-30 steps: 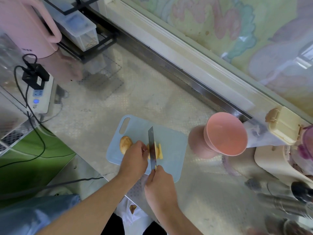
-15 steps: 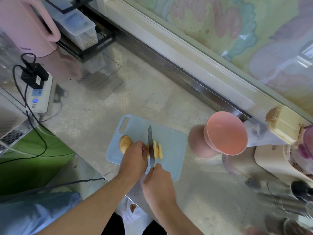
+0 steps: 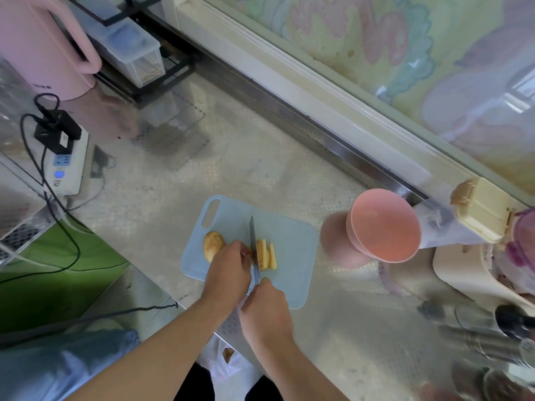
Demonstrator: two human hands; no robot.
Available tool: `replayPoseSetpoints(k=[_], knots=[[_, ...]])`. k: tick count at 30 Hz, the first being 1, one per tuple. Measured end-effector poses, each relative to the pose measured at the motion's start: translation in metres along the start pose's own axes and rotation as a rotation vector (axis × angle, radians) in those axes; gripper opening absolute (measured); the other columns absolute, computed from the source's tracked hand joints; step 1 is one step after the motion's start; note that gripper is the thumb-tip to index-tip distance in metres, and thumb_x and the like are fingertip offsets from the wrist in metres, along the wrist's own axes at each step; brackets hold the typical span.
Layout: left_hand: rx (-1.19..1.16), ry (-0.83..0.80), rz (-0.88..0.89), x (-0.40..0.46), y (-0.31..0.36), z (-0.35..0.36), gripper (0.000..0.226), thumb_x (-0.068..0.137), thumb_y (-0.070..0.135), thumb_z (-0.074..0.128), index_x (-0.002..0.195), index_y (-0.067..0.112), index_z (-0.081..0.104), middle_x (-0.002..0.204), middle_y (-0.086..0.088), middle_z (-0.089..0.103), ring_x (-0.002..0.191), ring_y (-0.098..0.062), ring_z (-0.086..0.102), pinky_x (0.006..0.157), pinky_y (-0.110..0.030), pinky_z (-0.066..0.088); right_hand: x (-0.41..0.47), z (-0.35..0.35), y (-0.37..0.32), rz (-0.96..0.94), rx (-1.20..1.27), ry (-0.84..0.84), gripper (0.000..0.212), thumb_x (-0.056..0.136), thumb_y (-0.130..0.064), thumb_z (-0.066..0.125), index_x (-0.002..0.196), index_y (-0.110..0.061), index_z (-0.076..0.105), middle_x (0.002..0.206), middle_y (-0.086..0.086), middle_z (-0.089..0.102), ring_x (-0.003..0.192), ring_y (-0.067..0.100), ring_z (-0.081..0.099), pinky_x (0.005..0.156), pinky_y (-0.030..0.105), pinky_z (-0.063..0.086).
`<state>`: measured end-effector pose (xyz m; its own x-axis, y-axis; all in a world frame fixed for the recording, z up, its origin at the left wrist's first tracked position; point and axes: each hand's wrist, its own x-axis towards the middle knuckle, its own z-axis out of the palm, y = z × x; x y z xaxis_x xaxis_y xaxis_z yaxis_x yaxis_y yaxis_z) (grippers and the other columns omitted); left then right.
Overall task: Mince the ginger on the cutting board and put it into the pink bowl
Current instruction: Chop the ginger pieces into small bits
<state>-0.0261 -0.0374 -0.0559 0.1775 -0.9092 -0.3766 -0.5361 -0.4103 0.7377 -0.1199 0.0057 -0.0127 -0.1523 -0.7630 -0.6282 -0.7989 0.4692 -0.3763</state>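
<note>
Ginger [image 3: 265,254]: a cluster of pale yellow sliced strips lies near the middle of the light blue cutting board [image 3: 292,256], immediately right of the knife blade. A separate unpeeled ginger chunk [image 3: 213,245] sits on the board's left portion, below the handle slot. Knife [image 3: 253,250]: blade stands edge-down on the board, tip pointing away from the person, flat side against the strips. Right hand [image 3: 265,309]: fingers curled around the knife handle, which is hidden inside the grip. Left hand [image 3: 228,270]: lies over the board just left of the blade, fingertips bent downward at the ginger beside the blade; whether they pinch a piece or merely press on it cannot be determined. Pink bowl [image 3: 383,225]: stands on the countertop [image 3: 162,204] to the right of the board, apart from it, interior showing no contents. Surroundings: a pink kettle [image 3: 43,53] at the far left corner, a white power strip [image 3: 68,166] with black plugs beside it, a clear plastic container [image 3: 130,50] on a black rack behind, and a cream lidded box [image 3: 483,208] right of the bowl.
</note>
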Motion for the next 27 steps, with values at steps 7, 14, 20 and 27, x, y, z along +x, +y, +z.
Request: replayPoseSetpoints(k=[7, 14, 20, 27], knots=[[-0.028, -0.006, -0.017, -0.001, 0.001, 0.0, 0.006, 0.101, 0.013, 0.059, 0.1, 0.017, 0.063, 0.086, 0.006, 0.066, 0.079, -0.009, 0.062, 0.068, -0.026, 0.049, 0.0, 0.0, 0.002, -0.03, -0.008, 0.013, 0.01, 0.098, -0.026, 0.048, 0.092, -0.018, 0.044, 0.073, -0.009, 0.04, 0.074, 0.019, 0.047, 0.046, 0.018, 0.024], [-0.024, 0.005, -0.03, -0.003, 0.005, 0.0, 0.006, 0.101, 0.014, 0.057, 0.098, 0.017, 0.061, 0.087, 0.002, 0.066, 0.083, -0.018, 0.064, 0.075, -0.038, 0.055, -0.01, 0.003, 0.011, -0.047, 0.019, 0.04, 0.009, 0.098, -0.023, 0.043, 0.09, -0.019, 0.046, 0.072, -0.008, 0.044, 0.073, 0.02, 0.05, 0.06, 0.026, 0.038], [-0.007, 0.037, 0.018, -0.007, 0.006, -0.003, 0.011, 0.101, 0.013, 0.057, 0.095, 0.022, 0.057, 0.085, 0.004, 0.062, 0.078, -0.018, 0.062, 0.073, -0.043, 0.057, -0.016, -0.012, 0.014, -0.058, 0.128, 0.106, 0.024, 0.099, -0.023, 0.038, 0.076, -0.022, 0.038, 0.07, -0.003, 0.053, 0.065, 0.022, 0.051, 0.05, 0.027, 0.032], [0.255, 0.04, 0.411, -0.004, 0.02, 0.002, 0.04, 0.093, 0.024, 0.071, 0.13, 0.025, 0.055, 0.126, 0.003, 0.047, 0.113, -0.02, 0.051, 0.087, -0.039, 0.055, -0.006, -0.034, 0.035, -0.004, 0.208, 0.265, 0.028, 0.099, -0.019, 0.04, 0.071, -0.017, 0.041, 0.061, 0.003, 0.052, 0.054, 0.024, 0.049, 0.052, 0.041, 0.043]])
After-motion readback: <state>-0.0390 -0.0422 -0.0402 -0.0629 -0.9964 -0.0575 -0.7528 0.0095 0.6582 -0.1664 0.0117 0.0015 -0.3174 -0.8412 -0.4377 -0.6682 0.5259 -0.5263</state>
